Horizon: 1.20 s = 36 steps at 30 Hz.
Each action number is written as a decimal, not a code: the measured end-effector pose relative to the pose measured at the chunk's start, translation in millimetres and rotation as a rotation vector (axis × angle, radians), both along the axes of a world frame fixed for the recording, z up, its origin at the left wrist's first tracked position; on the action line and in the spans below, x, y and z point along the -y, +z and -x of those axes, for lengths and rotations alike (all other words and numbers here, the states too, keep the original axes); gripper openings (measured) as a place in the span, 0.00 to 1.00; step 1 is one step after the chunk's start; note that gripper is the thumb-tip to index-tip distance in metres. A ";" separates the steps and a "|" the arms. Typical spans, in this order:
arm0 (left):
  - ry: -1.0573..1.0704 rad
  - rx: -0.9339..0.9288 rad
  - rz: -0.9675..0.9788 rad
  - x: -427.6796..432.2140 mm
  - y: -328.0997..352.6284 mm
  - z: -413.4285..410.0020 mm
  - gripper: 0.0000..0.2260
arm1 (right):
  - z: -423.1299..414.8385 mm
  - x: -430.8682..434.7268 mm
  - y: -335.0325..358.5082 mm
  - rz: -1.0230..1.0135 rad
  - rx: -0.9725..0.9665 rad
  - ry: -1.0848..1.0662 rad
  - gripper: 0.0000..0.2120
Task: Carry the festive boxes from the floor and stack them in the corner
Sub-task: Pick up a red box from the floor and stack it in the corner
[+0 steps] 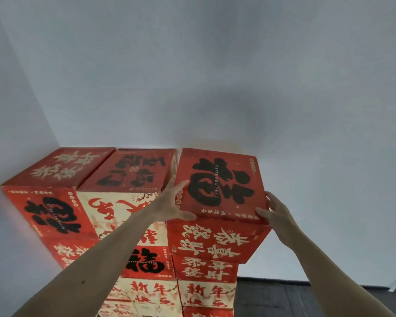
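Held box: red festive box [220, 184] with a large black character and "HAPPY NEW YEAR" on its top face and white characters on the near side.
Place of the box: at the top of the right-hand column of the stack [128, 227], turned askew to the box below [206, 268] and jutting past it on the right. Cannot tell whether it rests on that box or sits just above it.
Left hand: left hand [172, 204] at the near left corner of the festive box. Fingers [180, 187] spread up along the left side, thumb laid over the near top edge, clasping the corner.
Right hand: right hand [277, 213] at the near right corner. Fingers [272, 199] curled round the right side, thumb on the near edge, holding the box.
Arms: two bare forearms, reaching up from the lower edge of the view.
Stack: red and cream boxes, three columns across and several tiers high, pushed into the corner where two pale walls meet.
Top tier: left box [57, 167], red with cream characters, touching the middle box [133, 170], red with black characters. Middle box just beside the festive box, with the left hand's fingers between the two.
Back wall: pale grey wall [215, 65], a soft shadow above the boxes.
Floor: dark floor [272, 298], at the lower right beside the stack.
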<state>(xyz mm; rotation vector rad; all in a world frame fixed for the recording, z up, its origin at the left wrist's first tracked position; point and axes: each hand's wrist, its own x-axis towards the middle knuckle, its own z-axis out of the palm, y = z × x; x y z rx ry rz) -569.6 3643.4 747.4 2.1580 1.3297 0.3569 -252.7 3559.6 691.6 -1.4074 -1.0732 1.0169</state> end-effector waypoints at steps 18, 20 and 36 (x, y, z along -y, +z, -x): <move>-0.131 -0.352 -0.120 -84.9 -12.9 52.1 0.40 | 5.6 -61.4 -11.5 0.053 0.129 0.211 0.38; -0.155 -0.359 -0.122 -90.6 -14.7 56.3 0.39 | 0.5 -64.4 -13.5 0.089 0.196 0.217 0.39; -0.157 -0.518 -0.383 -100.2 -39.8 57.7 0.39 | 16.2 -80.9 -13.3 0.039 0.324 0.240 0.38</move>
